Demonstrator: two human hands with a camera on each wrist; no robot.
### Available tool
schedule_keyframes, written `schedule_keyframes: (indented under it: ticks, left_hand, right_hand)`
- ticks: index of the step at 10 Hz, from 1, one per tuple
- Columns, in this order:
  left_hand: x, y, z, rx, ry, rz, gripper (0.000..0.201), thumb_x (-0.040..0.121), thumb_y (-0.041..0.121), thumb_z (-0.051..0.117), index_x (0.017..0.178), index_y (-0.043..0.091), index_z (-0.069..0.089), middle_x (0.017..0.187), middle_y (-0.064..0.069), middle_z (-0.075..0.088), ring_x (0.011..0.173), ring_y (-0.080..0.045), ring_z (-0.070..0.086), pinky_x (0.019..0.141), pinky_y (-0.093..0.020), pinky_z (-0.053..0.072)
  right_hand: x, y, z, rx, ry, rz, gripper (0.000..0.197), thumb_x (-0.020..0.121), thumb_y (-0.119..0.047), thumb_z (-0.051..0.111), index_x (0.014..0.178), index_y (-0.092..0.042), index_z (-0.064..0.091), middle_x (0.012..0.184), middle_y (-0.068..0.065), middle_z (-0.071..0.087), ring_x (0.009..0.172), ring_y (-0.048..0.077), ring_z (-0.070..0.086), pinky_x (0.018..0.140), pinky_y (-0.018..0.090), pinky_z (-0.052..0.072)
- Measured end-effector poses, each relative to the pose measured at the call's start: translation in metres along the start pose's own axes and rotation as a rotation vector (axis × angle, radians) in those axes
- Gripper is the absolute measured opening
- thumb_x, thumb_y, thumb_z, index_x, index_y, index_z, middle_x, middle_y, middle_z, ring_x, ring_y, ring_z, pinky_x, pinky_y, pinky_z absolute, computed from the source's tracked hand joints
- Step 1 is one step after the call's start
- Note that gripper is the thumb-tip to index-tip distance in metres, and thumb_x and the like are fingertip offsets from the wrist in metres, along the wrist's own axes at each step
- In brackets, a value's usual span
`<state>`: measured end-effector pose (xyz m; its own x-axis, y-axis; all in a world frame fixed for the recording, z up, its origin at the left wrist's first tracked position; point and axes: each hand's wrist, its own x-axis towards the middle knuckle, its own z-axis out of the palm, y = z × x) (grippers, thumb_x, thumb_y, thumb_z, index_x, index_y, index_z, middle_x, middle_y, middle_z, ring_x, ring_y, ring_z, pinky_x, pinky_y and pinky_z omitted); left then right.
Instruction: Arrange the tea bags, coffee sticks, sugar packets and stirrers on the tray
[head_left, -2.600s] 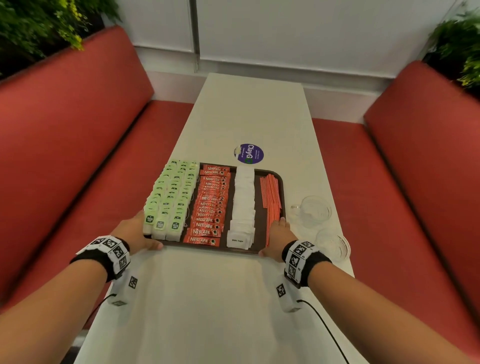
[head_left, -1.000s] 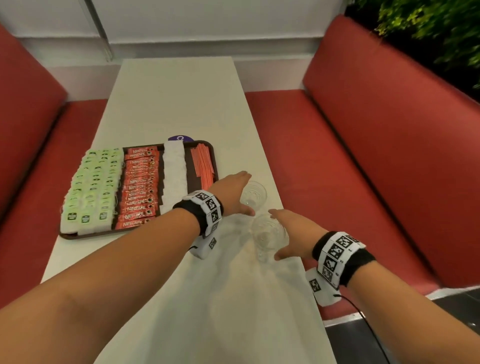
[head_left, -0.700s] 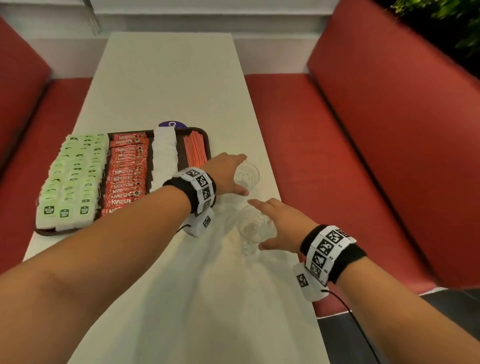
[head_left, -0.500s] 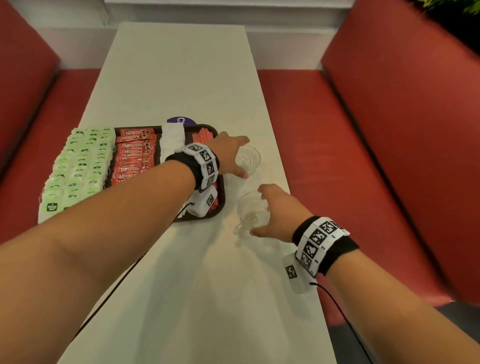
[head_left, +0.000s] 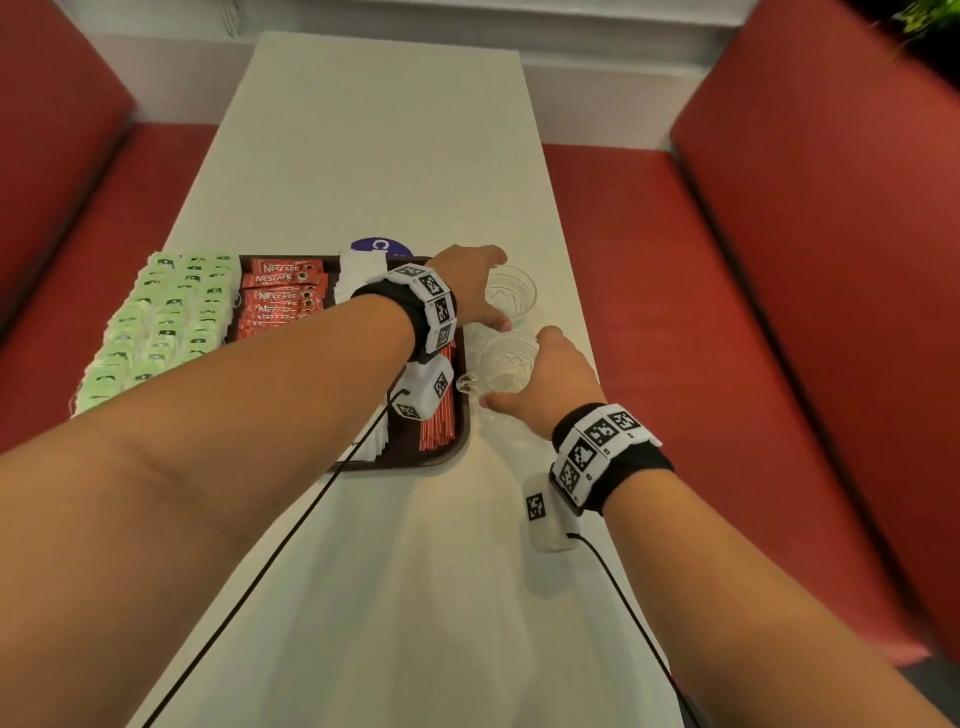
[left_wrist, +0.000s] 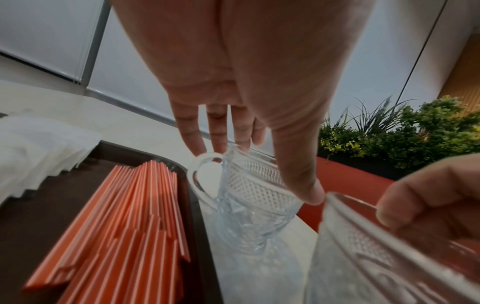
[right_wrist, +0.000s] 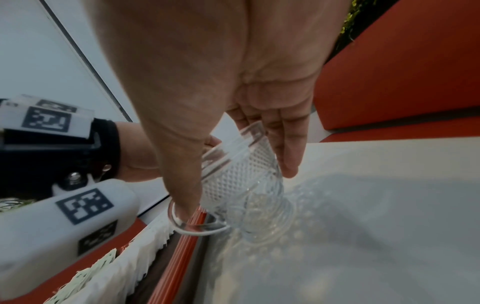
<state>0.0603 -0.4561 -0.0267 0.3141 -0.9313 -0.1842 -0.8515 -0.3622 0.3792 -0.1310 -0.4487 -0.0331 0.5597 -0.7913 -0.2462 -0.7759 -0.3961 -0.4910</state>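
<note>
The brown tray (head_left: 405, 462) holds rows of green tea bags (head_left: 161, 322), red coffee sticks (head_left: 280, 296), white sugar packets (head_left: 356, 270) and orange stirrers (head_left: 439, 431). Two patterned glass cups stand just right of it. My left hand (head_left: 483, 291) reaches across the tray and grips the far cup (head_left: 511, 296) at its rim, thumb on the near side, fingers behind (left_wrist: 221, 144). My right hand (head_left: 540, 374) grips the near cup (head_left: 506, 364), which is tilted in the right wrist view (right_wrist: 241, 185), its handle (right_wrist: 194, 226) toward the stirrers (right_wrist: 182, 257).
The long white table (head_left: 374, 156) runs away from me, its right edge close beside the cups. Red benches (head_left: 779, 312) flank both sides. A purple round sticker (head_left: 382, 245) peeks out behind the tray. Green plants (left_wrist: 415, 133) stand behind the right bench.
Both hands left the tray's near edge and went right to the two glass cups. Each now grips one, and the near cup sits closer to the tray's rim.
</note>
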Motion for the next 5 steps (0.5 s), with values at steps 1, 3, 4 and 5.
schedule_keyframes:
  ticks: [1, 3, 4, 5]
  left_hand:
    - [0.001, -0.001, -0.001, 0.0, 0.003, -0.001, 0.101, 0.067, 0.053, 0.087, 0.149, 0.021, 0.038, 0.144, -0.004, 0.053, 0.129, -0.028, 0.052, 0.103, -0.039, 0.045]
    - [-0.002, 0.0, -0.002, 0.016, -0.021, -0.018, 0.101, 0.067, 0.058, 0.084, 0.149, 0.024, 0.036, 0.14, -0.007, 0.056, 0.123, -0.029, 0.056, 0.097, -0.039, 0.048]
    - [-0.005, 0.0, -0.004, 0.029, -0.02, -0.028, 0.104, 0.067, 0.064, 0.081, 0.15, 0.025, 0.032, 0.139, -0.01, 0.054, 0.122, -0.031, 0.056, 0.097, -0.043, 0.049]
    - [-0.014, -0.002, -0.01, 0.027, 0.052, -0.028, 0.093, 0.079, 0.063, 0.072, 0.151, 0.02, 0.032, 0.146, -0.006, 0.048, 0.129, -0.03, 0.05, 0.102, -0.044, 0.045]
  right_hand:
    - [-0.001, -0.008, 0.005, 0.035, 0.001, 0.011, 0.084, 0.063, -0.046, 0.09, 0.122, -0.01, 0.042, 0.118, 0.008, 0.058, 0.106, 0.027, 0.059, 0.088, 0.042, 0.053]
    - [-0.004, -0.011, 0.004, 0.028, -0.012, 0.026, 0.088, 0.063, -0.049, 0.089, 0.124, -0.01, 0.039, 0.118, 0.01, 0.057, 0.104, 0.028, 0.06, 0.087, 0.043, 0.054]
    - [-0.007, -0.013, 0.0, 0.009, -0.056, 0.027, 0.105, 0.058, -0.055, 0.089, 0.133, -0.009, 0.033, 0.124, 0.01, 0.054, 0.111, 0.027, 0.058, 0.091, 0.043, 0.053]
    - [-0.015, -0.014, -0.009, -0.057, -0.067, 0.018, 0.129, 0.06, -0.069, 0.082, 0.151, -0.007, 0.015, 0.143, 0.014, 0.041, 0.128, 0.03, 0.049, 0.101, 0.041, 0.047]
